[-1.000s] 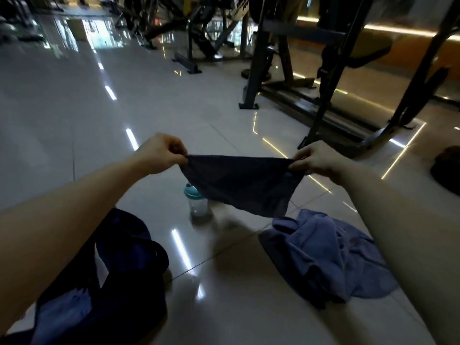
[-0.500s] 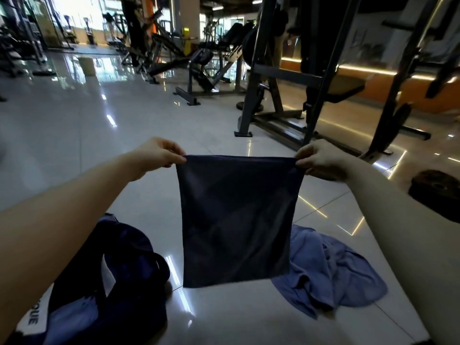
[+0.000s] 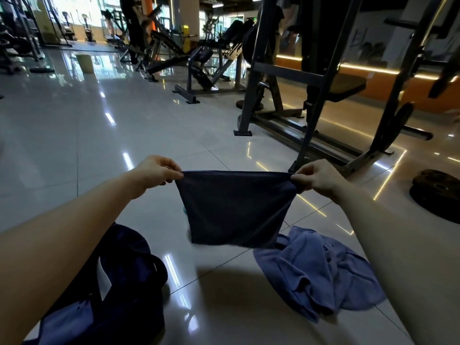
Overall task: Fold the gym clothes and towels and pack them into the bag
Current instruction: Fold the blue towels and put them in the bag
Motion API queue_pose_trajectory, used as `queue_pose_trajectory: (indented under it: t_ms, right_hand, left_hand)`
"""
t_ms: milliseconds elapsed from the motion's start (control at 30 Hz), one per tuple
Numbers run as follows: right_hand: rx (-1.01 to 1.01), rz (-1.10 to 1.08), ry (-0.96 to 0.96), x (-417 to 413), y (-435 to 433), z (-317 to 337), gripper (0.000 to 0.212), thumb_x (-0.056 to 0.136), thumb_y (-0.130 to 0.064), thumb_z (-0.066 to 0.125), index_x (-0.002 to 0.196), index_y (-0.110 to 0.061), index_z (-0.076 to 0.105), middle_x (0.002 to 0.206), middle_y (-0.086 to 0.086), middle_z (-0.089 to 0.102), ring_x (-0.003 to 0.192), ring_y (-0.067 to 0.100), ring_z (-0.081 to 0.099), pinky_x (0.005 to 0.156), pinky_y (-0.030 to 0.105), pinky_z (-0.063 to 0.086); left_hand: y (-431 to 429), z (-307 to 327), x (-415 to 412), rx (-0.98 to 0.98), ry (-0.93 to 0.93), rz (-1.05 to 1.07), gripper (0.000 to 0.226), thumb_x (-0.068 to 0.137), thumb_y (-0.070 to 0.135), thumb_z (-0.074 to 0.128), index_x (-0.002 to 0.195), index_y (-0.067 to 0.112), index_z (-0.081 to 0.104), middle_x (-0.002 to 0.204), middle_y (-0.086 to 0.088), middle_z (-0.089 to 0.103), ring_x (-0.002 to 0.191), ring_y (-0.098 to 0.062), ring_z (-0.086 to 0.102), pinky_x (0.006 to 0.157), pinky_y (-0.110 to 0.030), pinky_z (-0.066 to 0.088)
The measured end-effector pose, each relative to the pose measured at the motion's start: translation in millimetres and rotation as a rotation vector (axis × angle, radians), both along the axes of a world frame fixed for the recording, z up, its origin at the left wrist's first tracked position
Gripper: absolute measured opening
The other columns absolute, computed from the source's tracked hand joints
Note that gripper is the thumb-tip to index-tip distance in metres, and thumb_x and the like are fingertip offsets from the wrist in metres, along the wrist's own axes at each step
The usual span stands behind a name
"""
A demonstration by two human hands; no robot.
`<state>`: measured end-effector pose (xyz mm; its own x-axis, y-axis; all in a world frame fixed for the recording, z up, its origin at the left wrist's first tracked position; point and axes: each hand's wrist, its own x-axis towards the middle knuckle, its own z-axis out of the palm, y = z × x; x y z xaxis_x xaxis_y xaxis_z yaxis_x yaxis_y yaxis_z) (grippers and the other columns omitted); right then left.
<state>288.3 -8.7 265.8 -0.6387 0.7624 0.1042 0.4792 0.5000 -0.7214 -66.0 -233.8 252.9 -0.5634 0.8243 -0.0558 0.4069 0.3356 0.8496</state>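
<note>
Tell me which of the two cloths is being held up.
The dark navy cloth, pinched at its top corners by the left hand and right hand; the lighter blue towel lies crumpled on the tiles.

This is a gym. Just beyond the right hand (image 3: 317, 179) stands a dark steel rack (image 3: 321, 78) with a padded seat (image 3: 348, 87) inside its frame. To the right of that hand, black weight plates (image 3: 438, 192) lie stacked on the glossy tiled floor (image 3: 74, 135). Farther off, ahead of the left hand (image 3: 156, 171) and between the two hands, a padded exercise machine (image 3: 199, 70) stands among other angled frames. Well beyond them, cardio machines (image 3: 87, 28) line up by bright windows (image 3: 82, 13). An orange wall (image 3: 388, 88) edged with a glowing light strip runs behind the rack.
</note>
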Motion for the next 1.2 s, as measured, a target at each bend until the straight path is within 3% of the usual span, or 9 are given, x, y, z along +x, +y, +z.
queue_pose_trajectory:
  t_ms: [133, 267, 367, 533, 767, 933, 1000, 1067, 1200]
  right_hand:
    - [-0.238, 0.124, -0.111, 3, 2, -1, 0.020, 0.088, -0.021, 0.074, 0.098, -0.004, 0.073, 0.095, 0.011, 0.072, 0.089, 0.024, 0.066, 0.073, 0.031, 0.056]
    - [-0.486, 0.211, -0.121, 7, 2, 0, 0.033, 0.081, -0.027, 0.077, 0.102, -0.002, 0.073, 0.088, 0.014, 0.061, 0.077, 0.022, 0.056, 0.068, 0.029, 0.052]
    - [-0.520, 0.198, -0.054, 5, 0, -1, 0.034, 0.087, -0.023, 0.072, 0.108, 0.004, 0.067, 0.074, 0.012, 0.059, 0.067, 0.019, 0.056, 0.062, 0.030, 0.052]
    - [-0.540, 0.129, 0.029, 5, -2, -1, 0.025, 0.093, -0.010, 0.067, 0.109, 0.008, 0.065, 0.098, 0.024, 0.073, 0.082, 0.029, 0.071, 0.067, 0.032, 0.059]
    - [-0.429, -0.063, 0.203, -5, -11, -25, 0.018, 0.089, -0.003, 0.072, 0.104, 0.005, 0.068, 0.093, 0.028, 0.073, 0.084, 0.038, 0.074, 0.071, 0.038, 0.061]
    - [-0.518, -0.162, 0.345, -1, -23, -36, 0.032, 0.088, -0.023, 0.076, 0.102, 0.005, 0.068, 0.091, 0.026, 0.074, 0.080, 0.036, 0.074, 0.073, 0.042, 0.062]
    - [-0.594, -0.227, 0.272, 0, -28, -47, 0.037, 0.091, -0.031, 0.073, 0.099, 0.006, 0.068, 0.086, 0.025, 0.074, 0.072, 0.034, 0.073, 0.063, 0.035, 0.062]
    - [-0.694, -0.277, 0.123, 2, -32, -66, 0.033, 0.093, -0.021, 0.070, 0.099, 0.011, 0.067, 0.080, 0.026, 0.071, 0.061, 0.029, 0.069, 0.052, 0.029, 0.057]
    - [-0.913, -0.412, -0.078, 17, -68, -135, 0.007, 0.092, 0.003, 0.062, 0.097, 0.009, 0.062, 0.066, 0.018, 0.065, 0.062, 0.025, 0.065, 0.045, 0.029, 0.057]
  left_hand:
    - [1, -8, -4, -0.015, 0.011, 0.079, 0.007, 0.086, 0.010, 0.076, 0.090, 0.006, 0.074, 0.083, -0.004, 0.066, 0.077, -0.019, 0.055, 0.067, -0.027, 0.047]
    - [0, -14, -8, -0.022, -0.025, 0.132, 0.005, 0.088, 0.011, 0.075, 0.091, 0.007, 0.074, 0.084, -0.004, 0.065, 0.080, -0.019, 0.056, 0.067, -0.027, 0.047]
    - [-1, -19, -10, -0.038, -0.080, 0.141, 0.007, 0.088, 0.012, 0.076, 0.092, 0.007, 0.074, 0.085, -0.004, 0.065, 0.080, -0.019, 0.057, 0.071, -0.028, 0.049]
    - [-1, -23, -5, -0.001, -0.119, 0.127, 0.009, 0.089, 0.008, 0.073, 0.096, 0.002, 0.071, 0.083, -0.008, 0.067, 0.074, -0.020, 0.062, 0.074, -0.032, 0.054]
    - [1, -28, 4, 0.092, -0.241, 0.182, 0.008, 0.091, 0.000, 0.069, 0.099, -0.001, 0.067, 0.094, -0.019, 0.074, 0.082, -0.031, 0.076, 0.081, -0.042, 0.062]
    - [-9, -29, 4, 0.121, -0.266, 0.131, 0.015, 0.087, -0.001, 0.072, 0.100, -0.008, 0.069, 0.093, -0.020, 0.076, 0.086, -0.028, 0.076, 0.088, -0.040, 0.060]
    - [-21, -37, 6, 0.067, -0.282, 0.067, 0.008, 0.085, -0.004, 0.072, 0.093, -0.006, 0.071, 0.091, -0.022, 0.075, 0.085, -0.029, 0.075, 0.088, -0.040, 0.060]
    - [-36, -53, 13, -0.050, -0.301, -0.021, 0.007, 0.083, -0.008, 0.072, 0.087, -0.002, 0.071, 0.089, -0.025, 0.074, 0.083, -0.028, 0.074, 0.084, -0.037, 0.062]
    - [-70, -116, 44, -0.427, -0.210, -0.131, 0.007, 0.081, -0.009, 0.072, 0.083, -0.002, 0.072, 0.073, -0.018, 0.068, 0.059, -0.017, 0.065, 0.055, -0.024, 0.056]
